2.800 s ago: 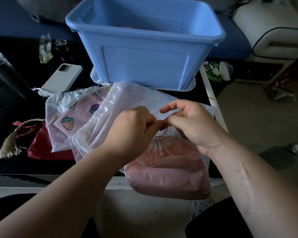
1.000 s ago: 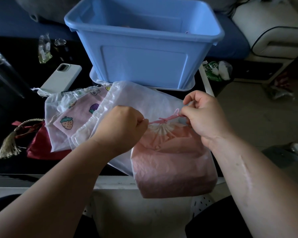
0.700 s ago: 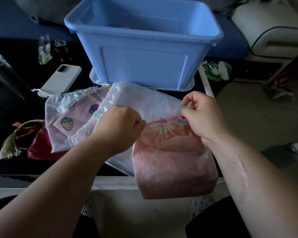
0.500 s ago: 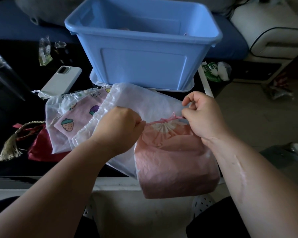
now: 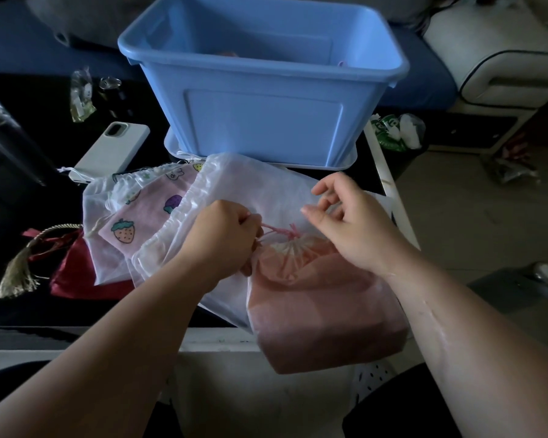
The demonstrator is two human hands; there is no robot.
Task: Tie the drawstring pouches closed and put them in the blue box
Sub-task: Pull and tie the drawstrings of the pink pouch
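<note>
Pink sheer fabric marks the nearest pouch (image 5: 323, 311), which lies at 5 o'clock in the view with its bottom hung over the near edge of the table (image 5: 13, 311). Its neck is gathered into tight pleats, and what appears to be a small knot is seen in the pink drawstring (image 5: 279, 230) just above them. The string's end is pinched in the curled fingers of the left hand (image 5: 222, 238), at 9 o'clock from the knot. The right hand (image 5: 351, 226), at 3 o'clock from the knot, is held just over the pouch with fingers loosely bent and spread; nothing is seen gripped in it.

The pouch is judged light, soft and limp, with a rather slippery weave. It is best taken by the gathered neck below the knot, so that the body hangs and the tie is not tugged loose.

Beneath it, toward 11 o'clock, a white pouch (image 5: 253, 191) is spread out, its mouth not drawn tight. At 9 o'clock a strawberry pouch (image 5: 146, 216) and a red pouch (image 5: 73, 270) are laid. Farthest, at 12 o'clock, the blue box (image 5: 266, 99) is set open-topped, with a phone (image 5: 111, 150) beside it at 10 o'clock.
</note>
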